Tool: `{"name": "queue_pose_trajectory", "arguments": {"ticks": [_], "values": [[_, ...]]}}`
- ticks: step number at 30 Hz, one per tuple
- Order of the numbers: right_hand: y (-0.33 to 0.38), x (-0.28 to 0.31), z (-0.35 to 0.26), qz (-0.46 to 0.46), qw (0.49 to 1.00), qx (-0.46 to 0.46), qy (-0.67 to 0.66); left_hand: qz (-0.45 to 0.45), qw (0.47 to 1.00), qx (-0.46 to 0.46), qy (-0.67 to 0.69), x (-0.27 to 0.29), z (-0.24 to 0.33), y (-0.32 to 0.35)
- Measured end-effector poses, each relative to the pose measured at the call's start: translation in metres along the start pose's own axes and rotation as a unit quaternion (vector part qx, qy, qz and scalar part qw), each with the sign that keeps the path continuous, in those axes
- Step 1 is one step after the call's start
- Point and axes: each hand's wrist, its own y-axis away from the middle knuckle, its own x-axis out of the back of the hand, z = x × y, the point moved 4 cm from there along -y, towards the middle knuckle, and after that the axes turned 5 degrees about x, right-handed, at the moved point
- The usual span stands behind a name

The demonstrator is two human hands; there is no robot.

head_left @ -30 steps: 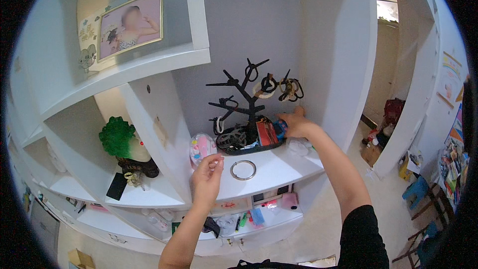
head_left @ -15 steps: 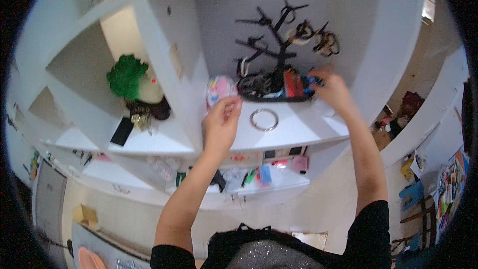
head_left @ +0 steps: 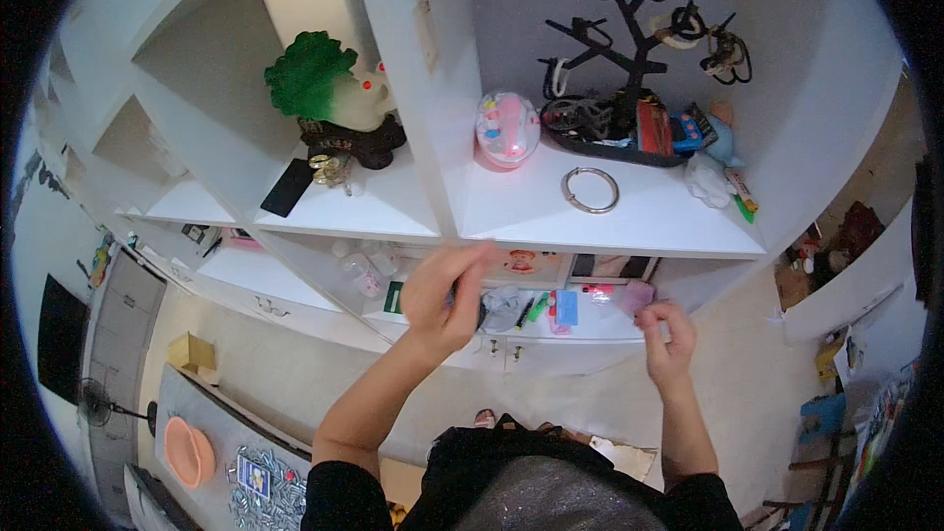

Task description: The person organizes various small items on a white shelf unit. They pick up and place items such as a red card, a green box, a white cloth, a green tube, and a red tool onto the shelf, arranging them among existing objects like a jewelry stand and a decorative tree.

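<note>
My left hand (head_left: 444,297) is raised in front of the lower shelf (head_left: 580,329), its fingers half curled; something small and dark shows by the thumb, but I cannot tell if it is held. My right hand (head_left: 668,338) hovers lower to the right with bent fingers, just below a pink packet (head_left: 639,293). Whether it holds anything is unclear. Above both hands, on the white shelf (head_left: 649,236), lie a metal ring (head_left: 590,189), a pink egg-shaped capsule (head_left: 506,128) and a dark tray (head_left: 602,145) beneath a black tree-shaped stand (head_left: 637,34) hung with loops.
A green cabbage ornament (head_left: 317,81) and a black card (head_left: 287,187) sit in the left compartment. Small colourful items (head_left: 562,307) crowd the lower shelf. A small doll and white cloth (head_left: 710,167) lie right of the tray. Far below left are a table and a fan (head_left: 98,403).
My right hand has come down from the tray by the tree stand to the lower shelf. My left hand has dropped from beside the pink capsule. The view has tilted downward.
</note>
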Motion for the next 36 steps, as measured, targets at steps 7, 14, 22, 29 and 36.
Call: {"name": "queue_pose_trajectory", "arguments": {"ticks": [7, 14, 22, 29, 36], "values": [[0.072, -0.107, 0.073, -0.201, 0.962, -0.172, -0.065, 0.149, 0.953, 0.260, 0.046, 0.086, -0.081, 0.119], [0.113, -0.202, 0.083, -0.413, 0.897, -0.125, -0.097, 0.201, 0.876, 0.439, 0.009, 0.126, -0.118, 0.227], [0.122, -0.290, 0.071, -0.512, 0.852, -0.053, -0.095, -0.014, 0.855, 0.459, -0.241, 0.117, -0.168, 0.272], [0.126, -0.331, 0.065, -0.527, 0.846, -0.023, -0.080, -0.210, 0.817, 0.333, -0.421, 0.080, -0.279, 0.251], [0.138, -0.297, 0.091, -0.486, 0.868, -0.085, -0.052, -0.325, 0.751, 0.266, -0.510, 0.065, -0.331, 0.246]]}}
